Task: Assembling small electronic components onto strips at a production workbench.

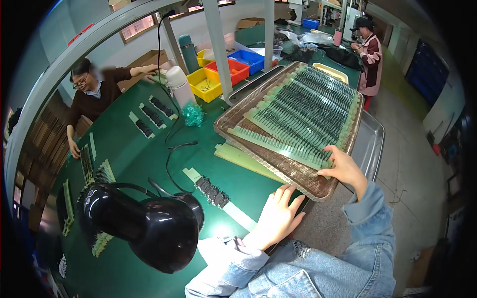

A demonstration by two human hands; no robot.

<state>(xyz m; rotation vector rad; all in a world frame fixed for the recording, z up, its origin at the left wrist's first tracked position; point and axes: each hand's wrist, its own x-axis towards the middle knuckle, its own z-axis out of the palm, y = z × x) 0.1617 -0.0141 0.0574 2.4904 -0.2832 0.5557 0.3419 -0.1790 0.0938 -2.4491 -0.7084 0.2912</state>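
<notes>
A perforated metal tray (226,119) holds rows of pale green strips (303,107) bearing many dark, thin, wire-like parts. One green strip (278,147) lies along the tray's near side, slightly apart from the others. Thumb and fingers of my right hand (343,169) close on its right end. My left hand (279,216) rests at the table edge by the tray's near corner, fingers stretched out and holding nothing. Left of it lies a pale strip (238,216) with a bundle of short black pieces (212,192) across it.
A black desk lamp (149,228) stands at the left on the green table (149,169). Beyond are a pale bottle (180,84), green netting (193,114) and yellow, red and blue bins (232,71). One co-worker (99,89) sits across the table; another (370,64) stands far right.
</notes>
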